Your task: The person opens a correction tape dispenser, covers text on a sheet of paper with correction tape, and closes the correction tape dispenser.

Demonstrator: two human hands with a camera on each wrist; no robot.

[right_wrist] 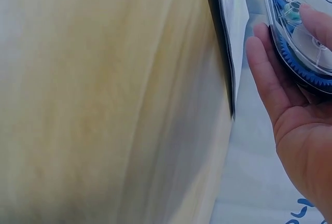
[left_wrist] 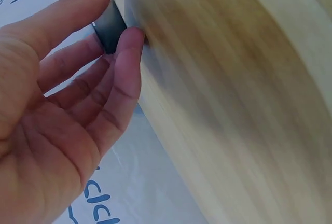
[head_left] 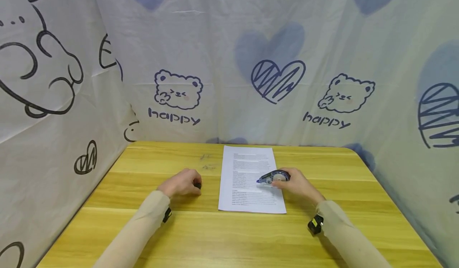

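My right hand (head_left: 297,184) grips a correction tape dispenser (head_left: 275,177) with a clear and blue body, its blue tip over the right half of a printed sheet of paper (head_left: 247,204). In the right wrist view the thumb lies on the dispenser's (right_wrist: 311,45) face, fingers behind it, and its blue gear and white spool show through the casing. Left of the paper, my left hand (head_left: 183,182) pinches a small dark cap-like piece (left_wrist: 110,27) between thumb and fingers, low by the table. The other left fingers are loosely curled.
The paper lies on a yellow wood-grain table (head_left: 201,236), reaching near its far edge. Faint pencil-like marks (head_left: 207,167) show left of the paper. White curtains (head_left: 222,100) with hearts and bears hang behind the table and along both sides.
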